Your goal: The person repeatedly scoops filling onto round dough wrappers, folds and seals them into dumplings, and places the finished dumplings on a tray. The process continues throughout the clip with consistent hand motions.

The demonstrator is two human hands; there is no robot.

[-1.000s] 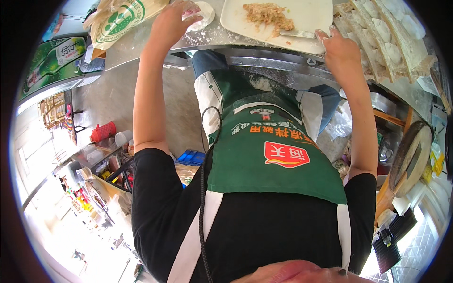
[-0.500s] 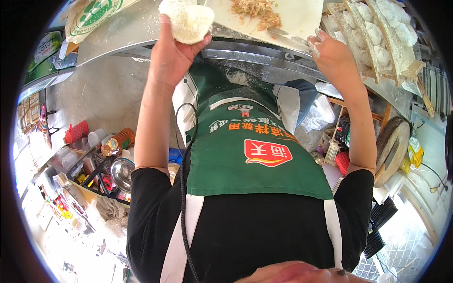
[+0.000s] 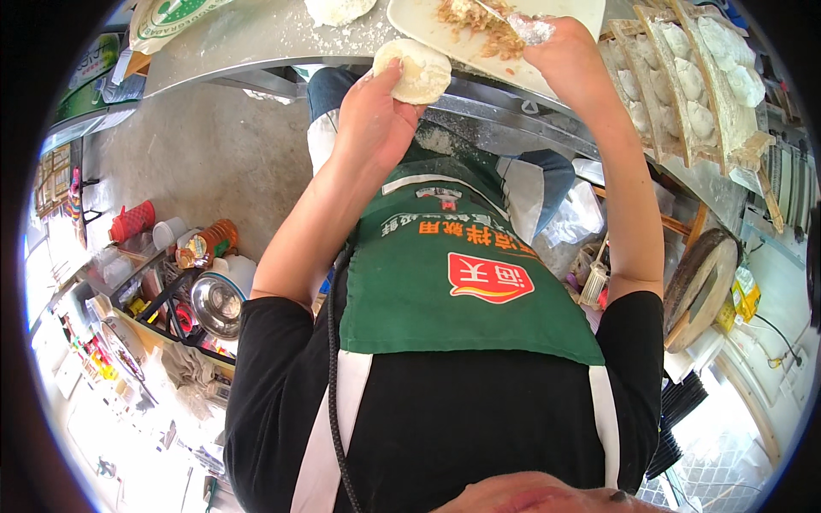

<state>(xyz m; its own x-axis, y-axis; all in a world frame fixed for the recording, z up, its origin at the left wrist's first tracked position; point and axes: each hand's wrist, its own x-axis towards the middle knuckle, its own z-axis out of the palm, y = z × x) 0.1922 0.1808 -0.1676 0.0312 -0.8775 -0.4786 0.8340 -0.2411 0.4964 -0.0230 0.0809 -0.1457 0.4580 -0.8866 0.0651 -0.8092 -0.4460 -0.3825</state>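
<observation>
My left hand (image 3: pixel 374 121) holds a round, flour-dusted dough wrapper (image 3: pixel 419 75), thumb on top, just off the near edge of the metal worktop. Over the white tray (image 3: pixel 412 19), my right hand (image 3: pixel 566 58) is closed around a thin, flat filling spatula (image 3: pixel 491 10). Its blade reaches into the shredded brownish filling (image 3: pixel 477 32), and its handle is hidden in my fingers. White flour coats my right fingertips. Beyond my left hand, more floured dough wrappers (image 3: pixel 339 8) lie on the worktop.
At the right, a slatted wooden rack (image 3: pixel 643 90) holds rows of floured dumplings (image 3: pixel 687 79). A printed bag (image 3: pixel 175 19) lies at the worktop's far left. On the lower left are a steel bowl (image 3: pixel 217 301) and a red basket (image 3: pixel 132 221). A round wooden board (image 3: pixel 703 291) leans at the right.
My left hand has moved right and nearer to me with one wrapper, leaving others on the worktop. My right hand has taken up the spatula from the tray's edge and moved left into the filling.
</observation>
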